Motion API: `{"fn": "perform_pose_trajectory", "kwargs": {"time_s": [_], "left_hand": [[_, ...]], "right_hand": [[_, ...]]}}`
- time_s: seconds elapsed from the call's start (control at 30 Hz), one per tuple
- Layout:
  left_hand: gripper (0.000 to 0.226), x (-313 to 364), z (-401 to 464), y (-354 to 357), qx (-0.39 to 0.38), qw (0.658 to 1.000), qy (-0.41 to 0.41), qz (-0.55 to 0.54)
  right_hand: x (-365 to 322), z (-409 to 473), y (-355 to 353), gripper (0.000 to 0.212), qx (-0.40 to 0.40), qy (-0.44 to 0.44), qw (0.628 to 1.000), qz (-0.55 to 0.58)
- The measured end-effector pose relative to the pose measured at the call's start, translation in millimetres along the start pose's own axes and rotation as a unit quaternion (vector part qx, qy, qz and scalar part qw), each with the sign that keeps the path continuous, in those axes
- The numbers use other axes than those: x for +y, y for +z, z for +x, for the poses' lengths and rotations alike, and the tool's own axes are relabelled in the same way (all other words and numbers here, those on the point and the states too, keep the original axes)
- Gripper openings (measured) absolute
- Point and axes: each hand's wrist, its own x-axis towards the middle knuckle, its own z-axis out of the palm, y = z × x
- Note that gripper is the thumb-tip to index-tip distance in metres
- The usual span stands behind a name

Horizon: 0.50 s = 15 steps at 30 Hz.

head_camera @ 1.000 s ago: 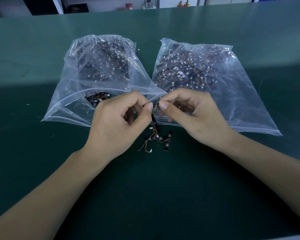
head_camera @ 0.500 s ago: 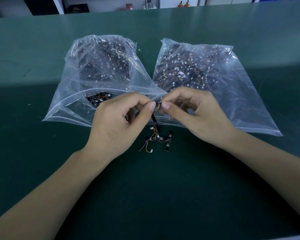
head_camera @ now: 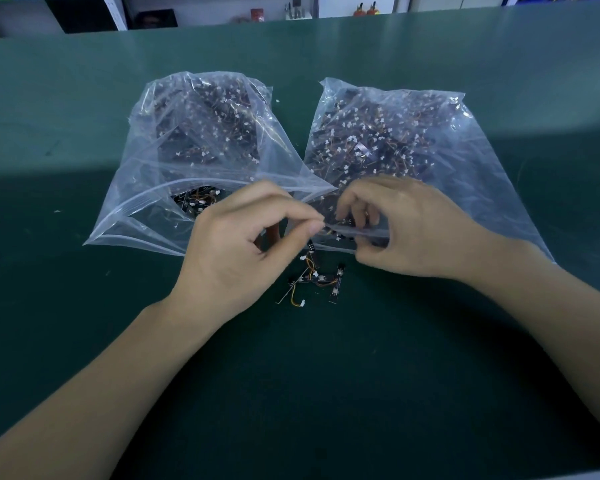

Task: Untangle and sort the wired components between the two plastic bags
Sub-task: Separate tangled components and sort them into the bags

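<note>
Left hand (head_camera: 243, 251) pinches wired component (head_camera: 310, 249) clear of loose cluster (head_camera: 314, 280) while right hand's (head_camera: 406, 233) fingers curl into right bag (head_camera: 413, 147) mouth, likely dropping a freed piece.

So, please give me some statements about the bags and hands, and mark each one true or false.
1. Two clear bags, left bag and right bag, lie on a green table. True.
2. Both bags are empty. False: both hold many wired parts.
3. The right hand reaches into the right bag's mouth. True.
4. A small tangle lies on the table. True.
5. The left hand lies flat. False: it pinches a wire.
</note>
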Motion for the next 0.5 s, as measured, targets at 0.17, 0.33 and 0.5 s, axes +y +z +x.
{"fn": "perform_pose_trajectory", "kwargs": {"time_s": [0.17, 0.33, 0.5], "left_hand": [[0.011, -2, -4, 4, -0.030, 0.999, 0.034, 0.015], [0.011, -2, 2, 13, -0.019, 0.995, 0.072, 0.061], [0.010, -2, 2, 18, 0.009, 0.994, 0.088, 0.062]], "right_hand": [[-1, 0, -4, 0.030, 0.048, 0.003, 0.997, 0.055], [-3, 0, -2, 0.025, 0.061, -0.008, 0.996, 0.068], [-2, 0, -2, 0.022, 0.068, -0.008, 0.995, 0.076]]}}
